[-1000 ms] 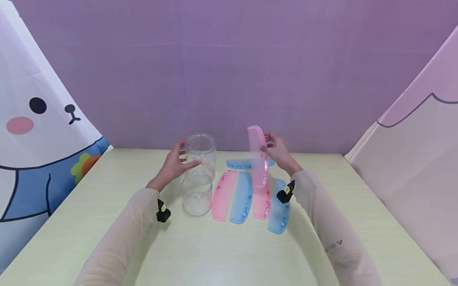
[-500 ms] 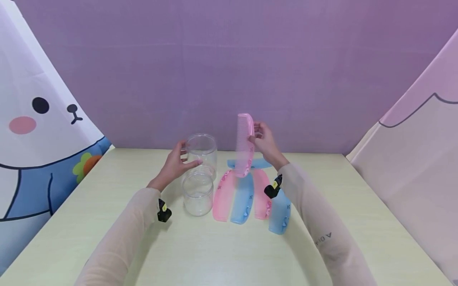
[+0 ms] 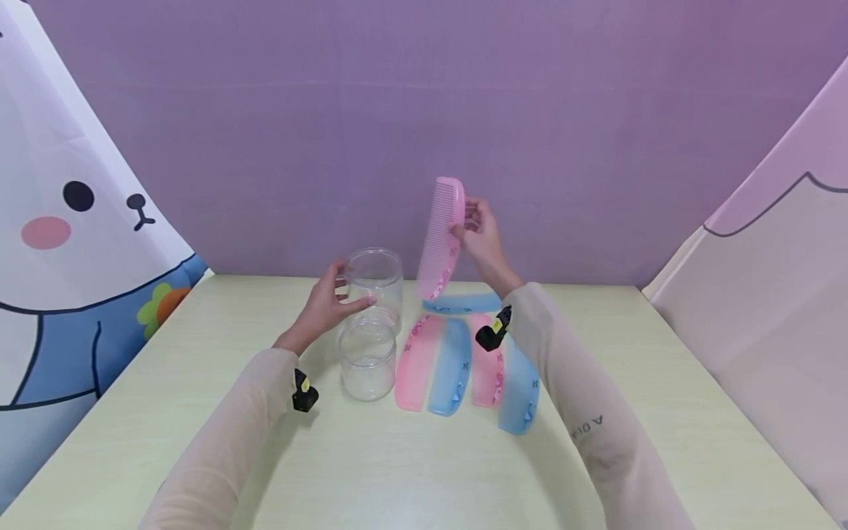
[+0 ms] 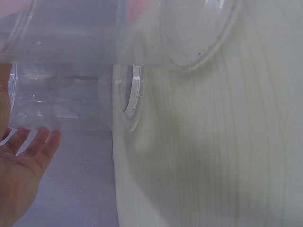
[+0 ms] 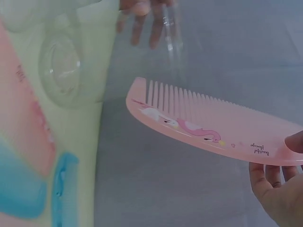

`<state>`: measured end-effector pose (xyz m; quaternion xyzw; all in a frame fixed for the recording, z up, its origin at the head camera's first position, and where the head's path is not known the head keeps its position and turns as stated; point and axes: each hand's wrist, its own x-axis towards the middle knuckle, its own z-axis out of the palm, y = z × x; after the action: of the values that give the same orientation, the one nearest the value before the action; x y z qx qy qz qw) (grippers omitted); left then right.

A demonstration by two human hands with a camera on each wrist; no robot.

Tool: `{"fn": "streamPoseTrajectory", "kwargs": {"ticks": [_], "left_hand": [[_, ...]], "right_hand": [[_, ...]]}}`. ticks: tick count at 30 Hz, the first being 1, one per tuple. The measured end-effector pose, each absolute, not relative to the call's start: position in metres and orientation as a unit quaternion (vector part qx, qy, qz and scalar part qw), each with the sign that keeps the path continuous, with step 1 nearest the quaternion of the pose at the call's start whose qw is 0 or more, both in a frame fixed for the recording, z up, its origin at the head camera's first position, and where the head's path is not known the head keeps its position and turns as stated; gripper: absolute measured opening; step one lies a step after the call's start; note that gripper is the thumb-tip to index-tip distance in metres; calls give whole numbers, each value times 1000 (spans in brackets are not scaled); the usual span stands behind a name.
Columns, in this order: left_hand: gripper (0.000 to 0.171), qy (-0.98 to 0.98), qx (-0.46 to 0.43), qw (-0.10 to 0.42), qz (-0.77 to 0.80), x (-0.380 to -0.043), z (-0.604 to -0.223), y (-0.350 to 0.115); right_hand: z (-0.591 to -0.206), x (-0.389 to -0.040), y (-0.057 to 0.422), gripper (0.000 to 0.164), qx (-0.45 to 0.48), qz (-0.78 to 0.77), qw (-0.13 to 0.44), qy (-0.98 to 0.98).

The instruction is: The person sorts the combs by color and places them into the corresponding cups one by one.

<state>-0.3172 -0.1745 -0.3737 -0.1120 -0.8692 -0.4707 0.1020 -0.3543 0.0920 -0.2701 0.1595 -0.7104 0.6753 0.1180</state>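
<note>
My right hand (image 3: 486, 239) pinches a pink comb (image 3: 440, 239) by its spine, raised above the back of the table. The comb stands nearly upright, teeth facing left and its lower end leaning left. Flamingo pictures decorate its spine (image 5: 189, 130) in the right wrist view. Around the taller rear jar (image 3: 389, 291), clear and rimmed, my left hand (image 3: 322, 303) has its thumb in front and fingers at the far side. A shorter clear jar (image 3: 367, 375) stands just in front of it. The left wrist view shows fingertips (image 4: 47, 142) at the rear jar's wall.
Right of the jars, a pink comb (image 3: 417, 368), a blue comb (image 3: 449, 368), another pink comb (image 3: 486, 368) and another blue comb (image 3: 517, 397) lie side by side. One more blue comb (image 3: 467, 302) lies crosswise behind them. A purple cloth (image 3: 424, 132) hangs behind the table.
My right hand has lifted the pink comb upward and left from over the other combs, and its lower end has swung left. My left hand stays at the rear jar.
</note>
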Motion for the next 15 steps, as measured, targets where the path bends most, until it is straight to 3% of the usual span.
{"fn": "streamPoseTrajectory", "kwargs": {"ticks": [15], "left_hand": [[91, -870, -113, 106, -468, -317, -373, -172]], "right_hand": [[-241, -351, 76, 42, 153, 741, 176, -630]]}}
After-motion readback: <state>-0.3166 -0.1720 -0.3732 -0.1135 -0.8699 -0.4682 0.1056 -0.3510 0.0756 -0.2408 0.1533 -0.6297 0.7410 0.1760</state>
